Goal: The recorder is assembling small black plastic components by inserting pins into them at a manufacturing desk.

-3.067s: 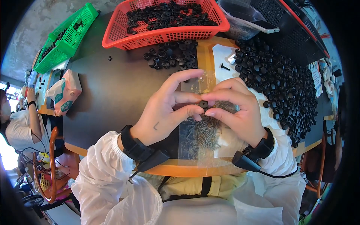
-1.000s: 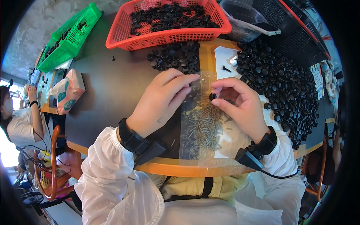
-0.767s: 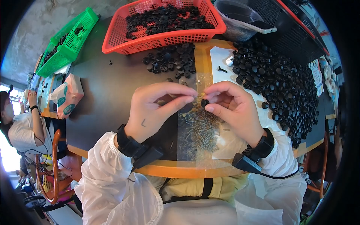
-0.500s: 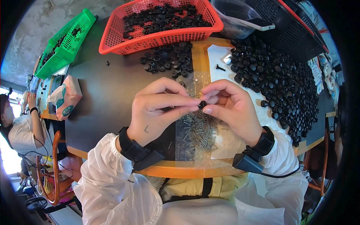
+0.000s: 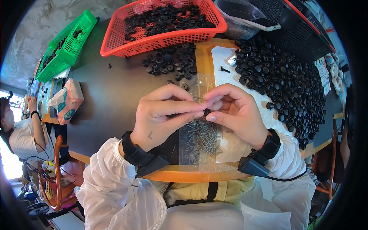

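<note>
Between my two hands, above the table, is a small round black plastic part point(image 5: 206, 112), mostly covered by fingertips. My left hand point(image 5: 163, 111) pinches it from the left, thumb and index finger together. From the other side my right hand point(image 5: 235, 115) closes its thumb and fingers on the same part. Directly below lies a heap of small metal screws point(image 5: 203, 138) on a clear plastic sheet. Beyond my hands sits a group of black round caps point(image 5: 168, 63). To the right, a large pile of black knobs point(image 5: 280, 80) covers white paper.
A red basket point(image 5: 165, 46) of black parts stands at the back, beside a clear plastic tub point(image 5: 239, 23) with a phone on its rim. At left are a green basket point(image 5: 73, 46) and a tissue pack point(image 5: 71, 100). Another person point(image 5: 30, 134) sits far left.
Both hands have dropped slightly toward me, and their fingertips now cover more of the black part. The surrounding piles look the same.
</note>
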Demonstrator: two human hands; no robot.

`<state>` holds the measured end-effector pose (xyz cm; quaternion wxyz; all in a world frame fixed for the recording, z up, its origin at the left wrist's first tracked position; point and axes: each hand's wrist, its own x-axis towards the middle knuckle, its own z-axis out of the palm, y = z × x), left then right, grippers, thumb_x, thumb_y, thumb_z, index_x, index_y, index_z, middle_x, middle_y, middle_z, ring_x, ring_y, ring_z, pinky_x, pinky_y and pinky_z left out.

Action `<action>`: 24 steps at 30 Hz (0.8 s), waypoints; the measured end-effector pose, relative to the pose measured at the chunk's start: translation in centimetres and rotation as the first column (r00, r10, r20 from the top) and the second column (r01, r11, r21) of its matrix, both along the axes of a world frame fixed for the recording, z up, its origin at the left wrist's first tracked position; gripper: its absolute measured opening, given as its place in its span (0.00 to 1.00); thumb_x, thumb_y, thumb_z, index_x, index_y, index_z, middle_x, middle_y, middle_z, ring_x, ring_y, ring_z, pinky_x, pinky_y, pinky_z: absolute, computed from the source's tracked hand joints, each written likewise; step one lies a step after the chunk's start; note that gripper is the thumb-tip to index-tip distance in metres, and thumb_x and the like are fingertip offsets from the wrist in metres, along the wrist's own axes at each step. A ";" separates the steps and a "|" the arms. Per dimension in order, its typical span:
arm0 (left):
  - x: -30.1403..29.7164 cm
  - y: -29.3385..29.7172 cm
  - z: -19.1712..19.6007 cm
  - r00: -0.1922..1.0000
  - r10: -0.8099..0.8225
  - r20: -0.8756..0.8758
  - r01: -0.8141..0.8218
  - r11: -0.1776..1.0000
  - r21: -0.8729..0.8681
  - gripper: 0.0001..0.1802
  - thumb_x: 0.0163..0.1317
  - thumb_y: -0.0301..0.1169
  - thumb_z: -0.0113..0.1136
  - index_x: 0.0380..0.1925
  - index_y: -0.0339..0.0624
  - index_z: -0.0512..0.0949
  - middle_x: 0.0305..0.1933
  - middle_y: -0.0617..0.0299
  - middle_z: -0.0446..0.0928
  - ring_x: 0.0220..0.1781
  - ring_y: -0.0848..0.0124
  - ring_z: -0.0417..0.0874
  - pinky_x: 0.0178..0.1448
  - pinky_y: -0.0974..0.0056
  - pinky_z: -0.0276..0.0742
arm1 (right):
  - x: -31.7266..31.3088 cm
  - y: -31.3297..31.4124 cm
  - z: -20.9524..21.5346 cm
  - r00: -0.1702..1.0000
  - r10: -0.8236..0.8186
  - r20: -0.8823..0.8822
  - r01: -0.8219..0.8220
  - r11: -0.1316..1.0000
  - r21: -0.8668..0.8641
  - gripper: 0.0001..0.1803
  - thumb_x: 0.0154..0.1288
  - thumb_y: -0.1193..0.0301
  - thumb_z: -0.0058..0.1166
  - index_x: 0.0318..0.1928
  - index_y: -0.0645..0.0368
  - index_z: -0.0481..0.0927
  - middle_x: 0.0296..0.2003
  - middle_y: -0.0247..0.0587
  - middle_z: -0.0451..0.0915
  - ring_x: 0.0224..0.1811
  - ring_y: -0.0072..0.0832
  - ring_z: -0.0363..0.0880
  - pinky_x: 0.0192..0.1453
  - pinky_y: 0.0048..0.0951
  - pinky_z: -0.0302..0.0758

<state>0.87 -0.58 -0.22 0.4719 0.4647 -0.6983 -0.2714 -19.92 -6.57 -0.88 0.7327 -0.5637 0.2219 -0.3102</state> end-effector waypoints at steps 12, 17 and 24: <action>0.3 -0.4 0.4 0.986 0.020 0.166 0.000 0.993 -0.118 0.26 0.46 0.29 0.77 0.50 0.44 0.83 0.44 0.61 0.76 0.41 0.70 0.79 0.41 0.69 0.75 | -0.1 -0.2 -0.2 0.997 -0.040 0.065 0.037 0.998 0.050 0.17 0.63 0.84 0.58 0.52 0.62 0.74 0.46 0.37 0.79 0.49 0.21 0.79 0.56 0.23 0.77; 0.7 -1.0 -0.6 0.975 -0.010 0.222 0.061 0.973 -0.222 0.27 0.44 0.31 0.78 0.48 0.43 0.83 0.41 0.62 0.76 0.40 0.70 0.79 0.42 0.67 0.75 | -0.1 -0.3 -0.3 0.998 -0.011 0.067 0.006 0.997 0.079 0.20 0.63 0.83 0.59 0.54 0.61 0.72 0.46 0.38 0.79 0.48 0.21 0.79 0.56 0.23 0.77; 0.5 -0.6 -0.5 0.980 -0.050 0.194 0.095 0.968 -0.231 0.20 0.43 0.26 0.77 0.40 0.42 0.86 0.34 0.64 0.77 0.33 0.69 0.80 0.39 0.67 0.76 | 0.3 0.1 0.6 0.999 0.026 -0.018 -0.025 0.998 0.060 0.22 0.63 0.80 0.60 0.57 0.59 0.70 0.41 0.37 0.82 0.46 0.22 0.81 0.52 0.25 0.77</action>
